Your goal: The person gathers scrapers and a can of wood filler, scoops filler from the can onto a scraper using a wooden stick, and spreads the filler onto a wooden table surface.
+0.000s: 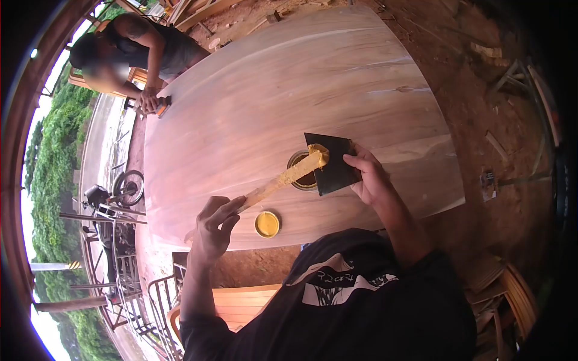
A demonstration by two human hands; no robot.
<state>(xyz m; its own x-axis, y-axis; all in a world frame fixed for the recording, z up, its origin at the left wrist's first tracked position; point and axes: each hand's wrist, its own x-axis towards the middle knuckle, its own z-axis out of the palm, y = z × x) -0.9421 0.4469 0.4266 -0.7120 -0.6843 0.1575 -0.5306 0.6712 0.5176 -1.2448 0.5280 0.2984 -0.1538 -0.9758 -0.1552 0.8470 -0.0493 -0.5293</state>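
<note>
A long wooden stick (271, 188), coated with yellow paste toward its far end, is held in my left hand (218, 224), fingers closed round its near part. My right hand (371, 175) grips a dark flat square plate (335, 171) by its right edge. The stick's tip, with a thick lump of yellow paste (318, 155), lies against the plate's upper left part. Beneath them an open round can (293, 161) stands on the wooden panel (241, 132), partly hidden by plate and stick. A round lid (267, 224) with yellow inside lies near the panel's front edge.
At the panel's far left corner another person (144, 45) leans in with both hands on an orange and black tool (163, 107). A motorcycle (114, 195) and metal racks (135, 289) stand at the left. Wood scraps (497, 146) lie on the ground at right.
</note>
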